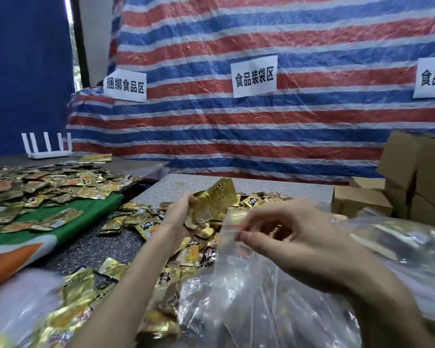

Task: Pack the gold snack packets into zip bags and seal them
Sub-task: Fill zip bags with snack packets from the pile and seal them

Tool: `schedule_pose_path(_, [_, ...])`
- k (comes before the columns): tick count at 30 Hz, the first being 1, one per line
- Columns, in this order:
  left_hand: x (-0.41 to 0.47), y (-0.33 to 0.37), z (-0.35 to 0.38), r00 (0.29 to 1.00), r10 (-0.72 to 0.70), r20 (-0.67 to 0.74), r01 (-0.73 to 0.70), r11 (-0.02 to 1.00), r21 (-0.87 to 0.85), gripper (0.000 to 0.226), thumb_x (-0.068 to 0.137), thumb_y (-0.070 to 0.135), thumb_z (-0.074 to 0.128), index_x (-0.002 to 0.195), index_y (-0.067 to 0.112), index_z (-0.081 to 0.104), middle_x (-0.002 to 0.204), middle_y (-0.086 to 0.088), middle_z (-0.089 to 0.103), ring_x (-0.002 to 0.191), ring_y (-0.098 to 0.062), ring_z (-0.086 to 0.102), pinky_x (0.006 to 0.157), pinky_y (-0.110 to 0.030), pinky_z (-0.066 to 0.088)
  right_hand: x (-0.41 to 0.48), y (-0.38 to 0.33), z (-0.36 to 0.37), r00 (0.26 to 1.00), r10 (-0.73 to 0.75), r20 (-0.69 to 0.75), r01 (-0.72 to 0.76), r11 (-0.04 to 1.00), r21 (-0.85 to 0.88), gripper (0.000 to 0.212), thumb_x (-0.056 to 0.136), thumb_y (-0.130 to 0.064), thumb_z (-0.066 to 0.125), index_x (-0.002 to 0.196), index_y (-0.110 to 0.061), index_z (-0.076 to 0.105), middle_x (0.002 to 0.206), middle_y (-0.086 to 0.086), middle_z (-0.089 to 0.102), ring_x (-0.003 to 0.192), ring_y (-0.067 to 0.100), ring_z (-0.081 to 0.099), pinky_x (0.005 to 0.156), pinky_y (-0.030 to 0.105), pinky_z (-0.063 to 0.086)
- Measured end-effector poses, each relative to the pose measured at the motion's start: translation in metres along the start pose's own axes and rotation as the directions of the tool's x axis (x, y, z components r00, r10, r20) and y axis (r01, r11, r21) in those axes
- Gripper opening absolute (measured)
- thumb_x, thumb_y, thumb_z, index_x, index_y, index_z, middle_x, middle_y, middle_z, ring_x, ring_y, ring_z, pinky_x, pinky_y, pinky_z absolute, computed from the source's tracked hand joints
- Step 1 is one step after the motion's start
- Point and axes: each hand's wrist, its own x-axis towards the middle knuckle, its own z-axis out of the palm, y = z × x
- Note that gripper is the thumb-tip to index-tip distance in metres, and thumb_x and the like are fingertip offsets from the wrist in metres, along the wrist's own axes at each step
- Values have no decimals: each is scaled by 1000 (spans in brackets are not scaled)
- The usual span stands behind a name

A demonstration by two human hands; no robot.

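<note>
In the head view, a bunch of gold snack packets (pixel 217 200) is gripped in the left hand (pixel 180 213) above the grey table (pixel 274 187); just to its right, the red-lined mouth of a clear zip bag (pixel 232 249) is pinched by the right hand (pixel 294 237), and loose packets (pixel 136 222) are strewn beneath

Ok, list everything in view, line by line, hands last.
gold snack packets: many, gold, heaped on the grey table
second heap: many, gold, left, partly on green cloth
zip bag: one, clear with red seal line, centre
cardboard boxes: several, brown, right
tarp: one, red-blue-white stripes, behind
paper signs: three, white, on tarp
router: one, white, far left
left hand: grips a packet bunch
right hand: pinches the zip bag's mouth
</note>
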Motion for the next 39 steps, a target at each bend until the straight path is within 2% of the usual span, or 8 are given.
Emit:
schedule_pose_path(6, [-37, 33, -67, 958, 267, -101, -272, 962, -35, 17, 91, 33, 63, 85, 17, 67, 65, 2, 70, 45, -8, 56, 39, -18, 39, 4, -15, 15, 996, -61, 59, 61, 998, 6, 6, 86, -32, 69, 85, -29, 74, 81, -14, 69, 77, 5, 64, 72, 27, 53])
schedule_pose_path(12, [-111, 87, -81, 862, 503, -63, -494, 861, 120, 25, 69, 49, 73, 78, 26, 77, 73, 6, 71, 58, -6, 61, 55, -27, 43, 6, -24, 26, 987, -157, 37, 157, 988, 11, 6, 81, -19, 75, 78, -24, 75, 76, -11, 70, 75, 10, 66, 64, 24, 52])
schedule_pose_path(16, [-129, 90, -78, 838, 544, -41, -487, 781, 392, 12, 72, 37, 81, 78, 28, 75, 68, 7, 73, 53, -6, 63, 43, -22, 46, 6, -28, 31, 980, -184, 73, 182, 983, 40, 11, 80, -17, 80, 75, -26, 77, 73, -11, 70, 72, 15, 66, 63, 33, 53])
schedule_pose_path(20, [-127, 88, -77, 825, 564, 14, -440, 627, 642, 20, 77, 37, 79, 77, 19, 71, 69, 1, 71, 65, -20, 66, 61, -40, 53, 7, -28, 35, 977, -202, 66, 198, 978, 60, 14, 79, -13, 80, 75, -26, 78, 72, -12, 71, 72, 15, 66, 64, 37, 53])
schedule_pose_path(29, [-126, 77, -63, 922, 201, 331, -352, 790, 501, 29, 90, 30, 65, 99, 3, 57, 74, -6, 74, 62, -16, 64, 58, -27, 52, 10, -40, 48, 934, -357, -5, 354, 926, 129, 4, 81, -11, 81, 81, -15, 80, 83, -9, 71, 72, 9, 69, 65, 34, 57])
schedule_pose_path(32, [-130, 79, -58, 907, 232, 351, -379, 813, 442, 27, 83, 29, 72, 92, 6, 63, 75, -9, 75, 60, -13, 65, 50, -19, 49, 10, -41, 50, 922, -385, -48, 388, 911, 137, 4, 80, -9, 81, 80, -13, 80, 84, -9, 71, 74, 7, 69, 67, 29, 56])
schedule_pose_path(36, [-135, 82, -59, 874, 440, 206, -468, 647, 602, 48, 53, 58, 79, 83, 21, 72, 73, 5, 74, 63, -6, 69, 54, -21, 54, 9, -39, 45, 923, -382, -47, 385, 918, 100, 9, 78, -6, 82, 79, -14, 80, 80, -6, 72, 78, 13, 69, 68, 34, 54])
schedule_pose_path(39, [-135, 85, -60, 843, 521, 130, -514, 712, 479, 41, 64, 56, 74, 81, 19, 74, 73, 3, 74, 67, -10, 71, 65, -31, 56, 5, -29, 30, 933, -344, -106, 357, 925, 133, 10, 77, -5, 82, 79, -13, 79, 79, -4, 74, 77, 16, 71, 69, 35, 56])
